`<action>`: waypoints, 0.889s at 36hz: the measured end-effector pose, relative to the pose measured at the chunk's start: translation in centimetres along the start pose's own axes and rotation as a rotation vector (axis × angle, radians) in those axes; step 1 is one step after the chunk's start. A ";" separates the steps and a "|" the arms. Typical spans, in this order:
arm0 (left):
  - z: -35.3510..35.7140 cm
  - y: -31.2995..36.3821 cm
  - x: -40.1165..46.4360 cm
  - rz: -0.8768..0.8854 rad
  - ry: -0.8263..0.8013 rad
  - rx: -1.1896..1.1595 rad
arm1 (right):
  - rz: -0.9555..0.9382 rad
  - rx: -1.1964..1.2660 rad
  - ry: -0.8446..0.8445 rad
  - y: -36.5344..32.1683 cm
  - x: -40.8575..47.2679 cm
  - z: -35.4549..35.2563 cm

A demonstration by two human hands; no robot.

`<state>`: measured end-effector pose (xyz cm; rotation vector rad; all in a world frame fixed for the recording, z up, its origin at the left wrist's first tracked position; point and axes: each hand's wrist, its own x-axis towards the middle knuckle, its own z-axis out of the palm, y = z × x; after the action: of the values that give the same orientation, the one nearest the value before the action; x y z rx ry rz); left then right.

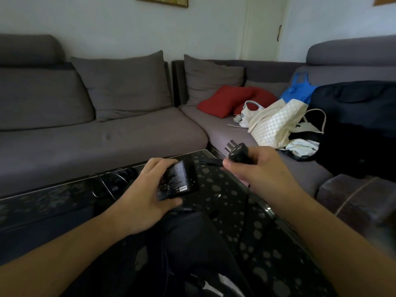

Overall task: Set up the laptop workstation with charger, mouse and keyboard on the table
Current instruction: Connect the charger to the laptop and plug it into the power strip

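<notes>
Both hands grip charger brick and plug; cable barely visible.

We see 2 bare forearms reaching in from the bottom edge, with no sleeve on either one as far up as the view goes. The left hand and the right hand are both bare too: no glove, ring, watch or band shows on the fingers or wrists. Between the arms, low in the view, we make out dark clothing over the lap, black or very dark navy, with soft folds in the fabric.
</notes>
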<state>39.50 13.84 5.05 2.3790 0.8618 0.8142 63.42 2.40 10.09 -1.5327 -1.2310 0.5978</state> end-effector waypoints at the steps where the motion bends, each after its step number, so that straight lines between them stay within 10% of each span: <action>1: -0.2 0.4 -0.3 0.003 -0.004 -0.013 | -0.025 -0.004 -0.023 -0.4 -0.3 0.1; 32: 0.4 2.1 -2.1 0.102 0.128 0.238 | 0.122 -0.004 -0.152 0.5 -3.5 -0.6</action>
<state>39.31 10.91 5.28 2.6192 0.9409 0.9596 62.94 -1.01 9.09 -1.5975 -1.2586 0.8047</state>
